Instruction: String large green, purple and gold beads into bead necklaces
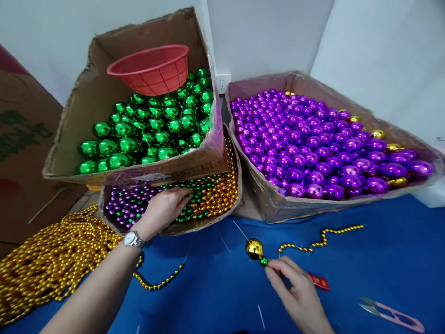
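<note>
One view only, head cam looking down over the blue counter [388, 241].

Right hand [296, 291]: grip closed, thumb and forefinger tips pinched at a small green bead [263, 260]. A gold ball [254, 248] touches that bead on the far side. The pair sits just above the counter, near the middle of the front edge. The long axis runs from the fingertips up and to the left. A thin pale line continues past the ball the same way; can't tell whether it's a needle or a loose thread on the cloth.

Left hand [165, 206], with a wristwatch [132, 239]: palm down in the low box [236, 196] of small mixed beads, fingers curled into the green patch. Whether that grip has anything in it can't be told.

Key relation: the low box lies up-left of the right-hand pinch, roughly along the ball-bead axis. The left hand is in it; the right is well apart from it.

Around:
- Tilted box of green balls [147, 130] over the low box, red basket [153, 69] on top.
- Box of purple balls [318, 146] to the right.
- Pile of gold bead strands [47, 263] at left.
- Short gold strand [320, 238] just beyond the right hand.
- Red tag [318, 281] beside its knuckles.
- Pink snips [392, 314] far right, untouched.
</note>
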Available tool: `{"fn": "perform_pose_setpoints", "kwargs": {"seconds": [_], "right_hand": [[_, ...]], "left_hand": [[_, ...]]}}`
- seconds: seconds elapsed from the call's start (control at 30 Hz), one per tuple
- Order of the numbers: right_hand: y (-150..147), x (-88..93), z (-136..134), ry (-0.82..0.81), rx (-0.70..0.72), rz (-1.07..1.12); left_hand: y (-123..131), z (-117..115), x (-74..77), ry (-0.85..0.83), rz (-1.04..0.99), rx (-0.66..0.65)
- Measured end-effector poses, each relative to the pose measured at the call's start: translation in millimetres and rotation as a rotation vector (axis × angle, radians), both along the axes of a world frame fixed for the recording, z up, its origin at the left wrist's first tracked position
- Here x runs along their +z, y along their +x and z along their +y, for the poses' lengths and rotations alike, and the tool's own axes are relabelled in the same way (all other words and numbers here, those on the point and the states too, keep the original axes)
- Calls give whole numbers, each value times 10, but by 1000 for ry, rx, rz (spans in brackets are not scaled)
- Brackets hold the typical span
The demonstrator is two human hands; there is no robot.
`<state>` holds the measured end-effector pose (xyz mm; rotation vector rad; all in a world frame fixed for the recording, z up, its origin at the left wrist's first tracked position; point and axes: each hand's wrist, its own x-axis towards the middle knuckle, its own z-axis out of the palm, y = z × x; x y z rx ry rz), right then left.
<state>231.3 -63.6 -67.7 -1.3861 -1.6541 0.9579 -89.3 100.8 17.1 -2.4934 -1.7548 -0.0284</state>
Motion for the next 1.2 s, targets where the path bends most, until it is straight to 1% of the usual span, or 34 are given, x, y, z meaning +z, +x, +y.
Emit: {"fn": "perform_pose_setpoints", "kwargs": {"seconds": [0.17, 0.3, 0.47, 0.67, 0.77, 0.93, 1.07, 1.2], "right_hand": [[44, -64, -26, 50, -18, -34], [50, -94, -35, 54, 2, -44], [37, -100, -34, 40, 17, -32], [6, -95, -4, 50, 26, -28], [-7, -85, 7, 50, 27, -27], [-5, -83, -8, 43, 28, -28], [-14, -55, -12, 32, 20, -26], [-12, -48, -19, 28, 37, -32]], "left_hand": [[-32, 154, -8, -50, 11, 25], [-49, 257, -49, -90, 40, 33], [23, 297, -113, -122, 77, 6], [140, 323, -260, -141, 119, -28], [177, 324, -301, -139, 132, -34], [168, 316, -313, -121, 125, -30], [176, 290, -312, -111, 98, -52], [218, 189, -231, -140, 58, -113]]}}
